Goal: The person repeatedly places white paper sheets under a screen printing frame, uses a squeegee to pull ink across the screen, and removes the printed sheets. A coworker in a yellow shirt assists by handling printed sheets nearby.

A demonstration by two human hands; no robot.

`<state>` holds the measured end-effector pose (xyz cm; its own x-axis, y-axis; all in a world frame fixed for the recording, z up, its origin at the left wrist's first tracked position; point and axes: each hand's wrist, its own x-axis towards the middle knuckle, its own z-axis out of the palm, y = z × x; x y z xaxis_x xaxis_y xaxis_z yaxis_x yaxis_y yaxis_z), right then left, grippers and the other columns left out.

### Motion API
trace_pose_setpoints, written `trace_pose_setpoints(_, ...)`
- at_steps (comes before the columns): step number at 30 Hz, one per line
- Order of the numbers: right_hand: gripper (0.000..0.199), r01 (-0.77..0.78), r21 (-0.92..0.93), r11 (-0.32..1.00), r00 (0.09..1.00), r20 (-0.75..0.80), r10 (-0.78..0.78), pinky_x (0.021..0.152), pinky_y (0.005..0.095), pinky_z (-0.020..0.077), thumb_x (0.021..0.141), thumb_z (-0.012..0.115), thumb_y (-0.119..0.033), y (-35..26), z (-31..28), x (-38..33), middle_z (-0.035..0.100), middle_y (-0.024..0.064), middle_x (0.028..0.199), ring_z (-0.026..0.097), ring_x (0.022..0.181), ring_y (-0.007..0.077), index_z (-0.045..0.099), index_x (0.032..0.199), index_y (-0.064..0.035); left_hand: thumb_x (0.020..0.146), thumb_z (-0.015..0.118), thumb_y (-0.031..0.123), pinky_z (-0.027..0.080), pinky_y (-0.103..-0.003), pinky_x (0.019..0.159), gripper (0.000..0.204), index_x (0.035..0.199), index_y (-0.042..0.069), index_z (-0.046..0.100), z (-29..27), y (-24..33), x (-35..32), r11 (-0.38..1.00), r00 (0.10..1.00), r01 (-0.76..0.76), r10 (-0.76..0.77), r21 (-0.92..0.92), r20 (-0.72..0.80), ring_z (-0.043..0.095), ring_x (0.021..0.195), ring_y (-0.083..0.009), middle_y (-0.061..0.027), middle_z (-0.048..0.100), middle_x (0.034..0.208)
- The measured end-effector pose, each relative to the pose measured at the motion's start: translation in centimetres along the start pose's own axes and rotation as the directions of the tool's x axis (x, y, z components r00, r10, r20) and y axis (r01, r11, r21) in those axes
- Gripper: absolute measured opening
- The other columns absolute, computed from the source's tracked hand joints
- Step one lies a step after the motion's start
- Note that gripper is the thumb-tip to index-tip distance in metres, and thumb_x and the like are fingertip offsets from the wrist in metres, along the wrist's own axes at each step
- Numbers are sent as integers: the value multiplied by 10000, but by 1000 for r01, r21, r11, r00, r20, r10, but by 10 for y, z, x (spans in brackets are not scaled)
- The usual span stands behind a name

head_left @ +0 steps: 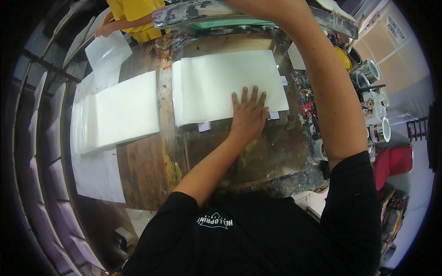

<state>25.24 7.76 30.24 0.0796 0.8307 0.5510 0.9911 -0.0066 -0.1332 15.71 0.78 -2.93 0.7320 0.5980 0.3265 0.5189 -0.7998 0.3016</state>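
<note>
My left hand (249, 115) lies flat, fingers spread, on the near edge of a white plastic sheet (216, 83). The sheet rests on the paint-stained printing table (258, 156). Small white paper tabs (204, 126) stick out under the sheet's near edge. My right arm reaches up and across to a paint-smeared screen frame (198, 16), which is lifted and tilted above the far side of the sheet. My right hand (251, 5) is at the frame, mostly cut off by the picture's top edge.
A stack of white sheets (122, 110) lies left of the printing bed. Another person in yellow (133, 14) stands at the far left with a clear sheet (107, 53). Paint cans (380, 129) crowd the right side, with a red stool (396, 161) beyond.
</note>
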Motion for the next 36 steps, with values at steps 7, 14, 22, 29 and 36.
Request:
trace_pose_setpoints(7,858,111,89,990,992,-65,-105,796,522,573,982,446,-763,-10,10,-10,742,286,857,740,856,438,790,853,12,987,719,457,472,-504,1127,904,1657,15,306,-84,-31,15,915,926,203,-295,-348,-236,590,1334,-426,-220,558,1531)
trace_pose_setpoints(14,460,162,-26,987,966,210,-153,830,544,502,903,719,-437,12,62,-124,707,178,1034,671,991,392,659,1134,-44,697,1013,355,566,-356,958,1172,1581,-91,385,-199,-50,-23,452,887,226,-462,-863,-10,711,1105,-242,-178,725,1206)
trace_pose_setpoints(22,452,81,130,988,910,394,-127,963,481,430,771,750,-62,3,114,-241,641,71,1223,580,1143,320,668,1210,-136,541,986,603,539,-439,850,1266,1548,-2,515,-96,-70,-109,850,857,453,-498,-268,-130,667,923,-320,-146,669,975)
trace_pose_setpoints(29,418,103,158,982,977,169,-129,951,472,421,760,783,-87,-2,87,-226,675,57,1162,611,1108,290,672,1161,-133,657,1009,432,552,-413,962,1174,1551,-88,453,-108,-55,-99,691,832,321,-532,-648,-155,706,1068,-295,-212,687,1269)
trace_pose_setpoints(36,318,271,101,957,933,-274,-235,894,466,443,782,752,-127,10,64,-146,720,62,1046,647,1008,313,704,1097,-133,714,937,510,276,-522,1238,1299,1633,-94,246,-130,-57,-61,655,911,47,-337,-754,-236,379,1507,-352,-289,363,1640)
